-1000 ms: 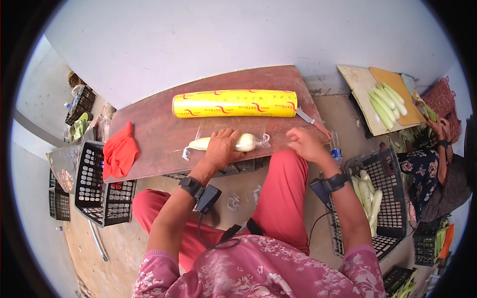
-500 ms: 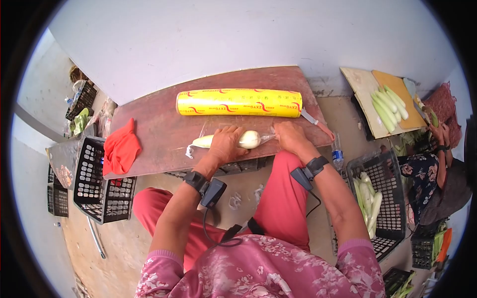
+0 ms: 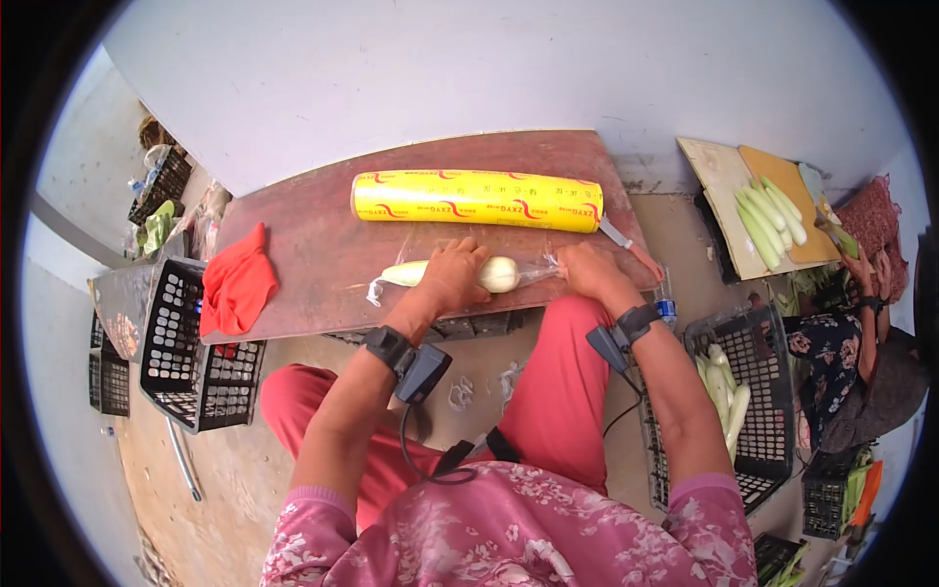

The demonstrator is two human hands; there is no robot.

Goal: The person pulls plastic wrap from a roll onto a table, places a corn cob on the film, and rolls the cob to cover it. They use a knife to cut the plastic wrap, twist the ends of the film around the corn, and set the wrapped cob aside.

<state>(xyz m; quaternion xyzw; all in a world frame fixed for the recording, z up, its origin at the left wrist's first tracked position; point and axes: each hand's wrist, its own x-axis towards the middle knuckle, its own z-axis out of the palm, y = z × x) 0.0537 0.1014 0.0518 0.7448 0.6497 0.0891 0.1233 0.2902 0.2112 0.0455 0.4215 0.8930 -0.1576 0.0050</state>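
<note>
A long pale vegetable (image 3: 502, 275), wrapped in clear plastic film, lies across the reddish-brown table (image 3: 323, 210). My left hand (image 3: 456, 275) is wrapped over its middle, pressing it to the tabletop. At its right end the clear film (image 3: 536, 271) is drawn out into a twisted tail. My right hand (image 3: 591, 271) grips that tail with its fingers closed. A knotted film end (image 3: 375, 291) sticks out at the vegetable's left tip. Behind both hands lies a yellow roll of cling film (image 3: 477, 202), and a knife (image 3: 633, 249) rests beside its right end.
A red cloth (image 3: 238, 282) hangs over the table's left edge near black crates (image 3: 203, 386). To the right, a crate (image 3: 768, 421) holds pale vegetables, and more lie on a board (image 3: 726, 201). Another person's hands (image 3: 873, 274) are at the far right.
My right hand has shifted slightly right, and the film tail looks longer. My left hand stays on the vegetable. The view has moved a little.
</note>
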